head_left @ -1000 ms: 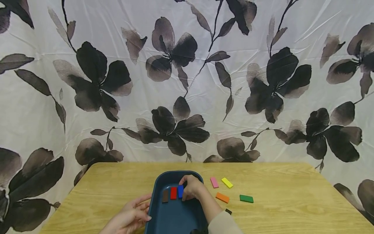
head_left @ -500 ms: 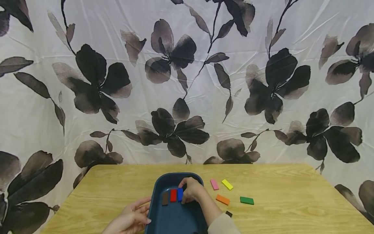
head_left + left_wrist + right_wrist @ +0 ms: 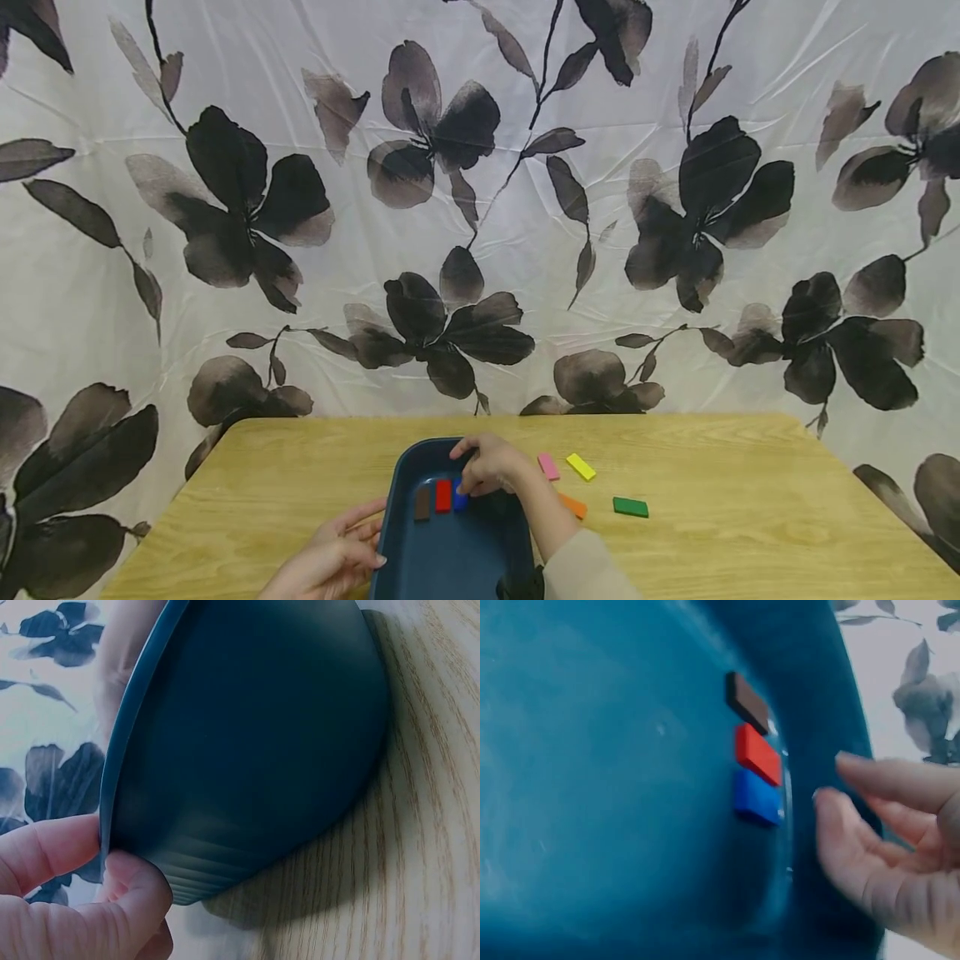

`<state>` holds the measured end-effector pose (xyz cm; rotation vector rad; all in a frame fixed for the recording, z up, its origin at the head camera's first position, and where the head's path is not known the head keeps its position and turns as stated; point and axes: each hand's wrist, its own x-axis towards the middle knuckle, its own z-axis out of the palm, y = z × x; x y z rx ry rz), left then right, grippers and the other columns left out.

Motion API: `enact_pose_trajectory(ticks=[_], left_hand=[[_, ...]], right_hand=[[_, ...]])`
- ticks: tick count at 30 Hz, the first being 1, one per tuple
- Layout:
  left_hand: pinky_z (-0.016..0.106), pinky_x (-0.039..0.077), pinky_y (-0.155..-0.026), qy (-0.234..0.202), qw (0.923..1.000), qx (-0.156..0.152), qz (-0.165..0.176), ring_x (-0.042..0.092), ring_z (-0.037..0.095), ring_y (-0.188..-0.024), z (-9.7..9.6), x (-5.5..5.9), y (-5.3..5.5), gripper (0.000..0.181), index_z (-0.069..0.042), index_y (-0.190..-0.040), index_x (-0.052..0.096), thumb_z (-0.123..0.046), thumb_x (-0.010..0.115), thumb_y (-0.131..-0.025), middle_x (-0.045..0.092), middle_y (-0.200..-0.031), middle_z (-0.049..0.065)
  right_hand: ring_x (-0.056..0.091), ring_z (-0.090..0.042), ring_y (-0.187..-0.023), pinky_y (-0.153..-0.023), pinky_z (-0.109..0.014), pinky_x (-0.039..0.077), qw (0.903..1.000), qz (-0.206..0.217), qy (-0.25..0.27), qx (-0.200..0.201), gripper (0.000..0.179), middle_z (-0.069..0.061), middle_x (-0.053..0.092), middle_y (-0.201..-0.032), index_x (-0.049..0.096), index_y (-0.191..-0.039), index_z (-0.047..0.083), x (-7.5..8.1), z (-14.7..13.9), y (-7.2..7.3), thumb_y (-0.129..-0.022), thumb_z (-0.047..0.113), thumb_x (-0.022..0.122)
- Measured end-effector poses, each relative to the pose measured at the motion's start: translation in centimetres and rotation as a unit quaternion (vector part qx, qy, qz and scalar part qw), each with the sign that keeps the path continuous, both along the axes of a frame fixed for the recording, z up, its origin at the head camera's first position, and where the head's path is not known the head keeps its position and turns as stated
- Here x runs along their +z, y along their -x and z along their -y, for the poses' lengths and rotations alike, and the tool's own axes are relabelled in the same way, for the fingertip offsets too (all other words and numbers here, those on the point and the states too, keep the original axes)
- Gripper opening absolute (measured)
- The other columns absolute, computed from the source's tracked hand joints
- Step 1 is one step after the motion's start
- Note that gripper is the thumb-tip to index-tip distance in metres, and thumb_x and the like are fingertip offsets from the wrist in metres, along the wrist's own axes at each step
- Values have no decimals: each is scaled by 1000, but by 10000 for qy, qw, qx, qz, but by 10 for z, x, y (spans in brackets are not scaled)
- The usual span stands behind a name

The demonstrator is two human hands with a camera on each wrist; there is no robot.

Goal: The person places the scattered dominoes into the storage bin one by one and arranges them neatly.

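Observation:
A dark blue tray (image 3: 450, 554) lies on the table in the head view. My left hand (image 3: 333, 554) holds its left rim; in the left wrist view the thumb and finger (image 3: 49, 851) pinch the edge. Inside, a brown block (image 3: 422, 503), a red block (image 3: 443, 496) and a blue block (image 3: 756, 797) form a row along the far end. Above that end hovers my right hand (image 3: 495, 467), thumb and fingers parted and holding nothing. It partly covers the blue block in the head view, while the right wrist view shows a gap between them.
Right of the tray lie a pink block (image 3: 548, 467), a yellow block (image 3: 581, 467), a green block (image 3: 631, 507) and an orange block (image 3: 574, 505), partly behind the right forearm. A floral cloth (image 3: 555, 350) hangs behind the wooden table (image 3: 720, 467).
My right hand has let go of the blue block and lifted slightly. A black block seen earlier right of the tray is now hidden by the sleeve. The left hand keeps its hold.

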<state>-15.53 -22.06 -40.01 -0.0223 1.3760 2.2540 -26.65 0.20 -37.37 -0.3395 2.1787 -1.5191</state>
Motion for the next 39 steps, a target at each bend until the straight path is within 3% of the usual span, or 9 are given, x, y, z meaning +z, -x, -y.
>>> enact_pose_trajectory(ticks=[4, 10, 20, 29, 39], left_hand=[[25, 47, -76, -35, 10000, -14, -23, 53, 13, -91, 0, 2, 0, 79, 6, -145, 8, 21, 45, -78, 55, -105, 6], [24, 47, -76, -69, 10000, -17, 6, 53, 13, -92, -1, 4, 0, 78, 5, -145, 8, 21, 45, -79, 54, -104, 5], [24, 47, -75, -76, 10000, -13, 15, 53, 12, -91, 1, 2, 1, 79, 5, -145, 7, 21, 46, -79, 55, -106, 5], [23, 47, -76, -124, 9998, -128, 14, 52, 14, -95, 2, 2, -1, 81, 6, -145, 1, 21, 46, -79, 51, -107, 7], [24, 47, -76, -236, 9994, -228, -116, 53, 15, -97, 2, -2, 1, 80, 6, -146, 5, 21, 46, -79, 52, -107, 7]], right_hand=[[61, -16, -65, -70, -39, 54, 9990, 64, 359, 271, 47, -12, 58, -75, 55, -114, -4, 13, -7, 4, -71, -18, 64], [60, -16, -72, -74, -39, 53, 9974, -64, 506, 503, 46, -8, 56, -82, 52, -118, -5, 27, -20, 10, -75, -8, 69], [63, -20, -75, -76, -41, 53, 9956, -373, 634, 576, 46, -10, 55, -84, 53, -120, -4, 45, -57, 12, -76, -3, 70], [60, -20, -80, -81, -47, 50, 9943, -439, 763, 605, 46, -11, 53, -87, 51, -120, -7, 51, -97, 10, -77, -3, 68], [61, -20, -81, -78, -41, 52, 9942, -593, 632, 638, 47, -10, 53, -88, 49, -120, -6, 55, -126, 4, -77, 2, 69]])
